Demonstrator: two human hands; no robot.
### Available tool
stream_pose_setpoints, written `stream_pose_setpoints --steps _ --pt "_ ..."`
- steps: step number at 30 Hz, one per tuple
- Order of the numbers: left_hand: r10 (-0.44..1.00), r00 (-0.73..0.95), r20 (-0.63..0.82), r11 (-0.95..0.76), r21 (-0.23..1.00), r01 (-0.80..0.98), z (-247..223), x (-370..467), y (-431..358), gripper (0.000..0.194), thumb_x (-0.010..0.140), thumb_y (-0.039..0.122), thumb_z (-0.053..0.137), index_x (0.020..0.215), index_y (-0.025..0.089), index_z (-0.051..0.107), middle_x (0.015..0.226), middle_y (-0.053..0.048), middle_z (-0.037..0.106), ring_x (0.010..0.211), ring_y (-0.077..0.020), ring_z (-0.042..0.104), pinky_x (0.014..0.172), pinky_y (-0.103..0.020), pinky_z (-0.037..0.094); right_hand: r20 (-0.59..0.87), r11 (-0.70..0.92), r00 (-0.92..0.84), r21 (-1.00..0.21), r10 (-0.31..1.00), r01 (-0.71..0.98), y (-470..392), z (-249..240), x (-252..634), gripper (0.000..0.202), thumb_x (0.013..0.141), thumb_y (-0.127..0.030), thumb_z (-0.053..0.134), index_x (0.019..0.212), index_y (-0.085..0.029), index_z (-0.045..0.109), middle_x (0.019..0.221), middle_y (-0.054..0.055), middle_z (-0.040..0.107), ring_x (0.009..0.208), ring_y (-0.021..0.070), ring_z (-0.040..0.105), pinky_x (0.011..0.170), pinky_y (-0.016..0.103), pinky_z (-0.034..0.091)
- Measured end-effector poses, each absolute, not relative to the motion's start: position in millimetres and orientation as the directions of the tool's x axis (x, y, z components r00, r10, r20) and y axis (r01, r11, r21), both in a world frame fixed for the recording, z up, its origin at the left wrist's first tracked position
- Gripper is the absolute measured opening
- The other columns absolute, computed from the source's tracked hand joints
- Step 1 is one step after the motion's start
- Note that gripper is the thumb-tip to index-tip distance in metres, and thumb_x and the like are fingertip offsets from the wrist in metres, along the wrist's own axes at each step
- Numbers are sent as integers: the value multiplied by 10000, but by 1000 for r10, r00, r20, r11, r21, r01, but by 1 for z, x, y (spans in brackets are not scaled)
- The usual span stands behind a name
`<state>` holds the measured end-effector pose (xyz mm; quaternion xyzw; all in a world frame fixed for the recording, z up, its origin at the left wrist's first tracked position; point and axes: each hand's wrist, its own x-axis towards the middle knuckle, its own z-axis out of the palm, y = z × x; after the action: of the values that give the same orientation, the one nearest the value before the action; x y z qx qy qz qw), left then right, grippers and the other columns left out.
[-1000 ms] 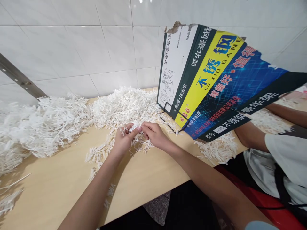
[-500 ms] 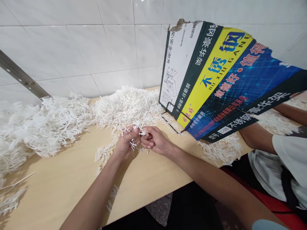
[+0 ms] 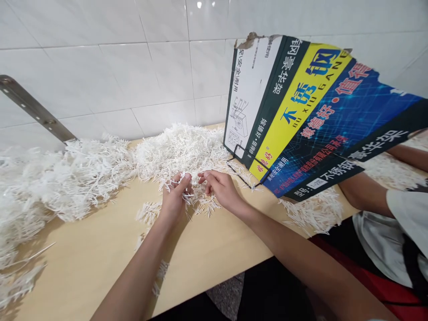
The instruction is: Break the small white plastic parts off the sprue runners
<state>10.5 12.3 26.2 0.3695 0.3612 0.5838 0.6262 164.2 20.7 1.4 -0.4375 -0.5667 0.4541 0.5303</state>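
My left hand [image 3: 176, 196] is closed round a small bunch of white branched plastic pieces [image 3: 183, 183], which stick out past the thumb and fingers. Just right of it, a short gap away, my right hand [image 3: 219, 187] has its fingers bent and slightly apart, with nothing visible between them. Behind both hands lies a heap of white branched pieces [image 3: 180, 145]. Loose white bits [image 3: 207, 205] are scattered on the wooden table [image 3: 200, 249] beneath the hands.
A larger white pile [image 3: 83, 178] covers the table's left side. At the right stands a printed cardboard sheet [image 3: 301, 120] with a black wire at its foot. Beyond it, a person's arm [image 3: 364, 191] is near more white pieces [image 3: 314, 209]. A metal strip [image 3: 36, 107] leans against the tiled wall.
My right hand has moved away from my left, and its fingers have loosened. The white bunch remains in my left hand. The view has shifted slightly.
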Motion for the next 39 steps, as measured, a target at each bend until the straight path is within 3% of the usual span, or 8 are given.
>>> stream_pose_setpoints --steps 9,15,22,26,28,31,34,39 --pt "1000 19 -20 26 913 -406 24 11 13 449 710 441 889 761 194 518 622 65 501 533 -77 492 528 -215 390 213 203 -314 -977 925 -66 13 15 166 313 885 -379 699 1143 -203 715 940 44 716 719 151 624 598 245 462" --pt "998 52 -25 39 962 -272 20 10 14 456 733 450 874 710 192 498 551 76 419 481 -63 416 474 -195 314 276 317 -283 -942 919 108 11 16 165 163 868 -264 604 727 -184 624 637 -31 552 601 112 456 574 240 331" --pt "888 458 -36 281 832 -478 26 10 2 487 620 458 917 672 188 515 495 77 371 391 -43 268 389 -197 204 177 -129 -563 -878 807 -461 16 14 175 239 710 -275 523 511 -222 401 459 -60 308 408 110 348 470 268 320" --pt "913 409 -1 217 849 -482 30 5 2 485 655 492 886 694 195 504 539 77 357 421 -50 270 409 -201 231 201 -85 -495 -865 845 -495 18 18 177 285 777 -308 539 527 -211 442 482 -53 339 427 111 380 487 273 372" --pt "946 321 47 71 935 -347 30 5 4 425 771 503 805 713 193 520 570 62 386 470 -71 345 468 -216 308 179 56 -377 -948 909 -314 20 18 175 229 826 -311 587 637 -182 592 533 -36 457 489 118 458 525 262 397" --pt "943 242 227 -264 955 137 30 6 5 306 949 478 615 846 190 626 671 16 514 602 -125 493 582 -252 392 201 196 -164 -979 966 -45 25 15 173 170 823 -293 665 921 -177 741 763 13 663 632 126 557 566 239 420" --pt "865 296 405 -501 681 533 30 6 2 310 980 442 562 1167 203 623 988 -56 652 817 -196 616 700 -302 465 197 193 -141 -980 970 -39 26 14 176 263 871 -323 615 1047 -184 755 956 56 715 751 147 611 594 241 457" --pt "803 363 473 -561 391 730 35 2 1 646 935 411 621 1477 161 375 1335 -185 587 1193 -331 602 944 -454 515 275 247 -302 -961 913 -127 18 20 178 323 915 -390 613 1146 -191 719 1049 73 712 929 191 654 707 274 512"
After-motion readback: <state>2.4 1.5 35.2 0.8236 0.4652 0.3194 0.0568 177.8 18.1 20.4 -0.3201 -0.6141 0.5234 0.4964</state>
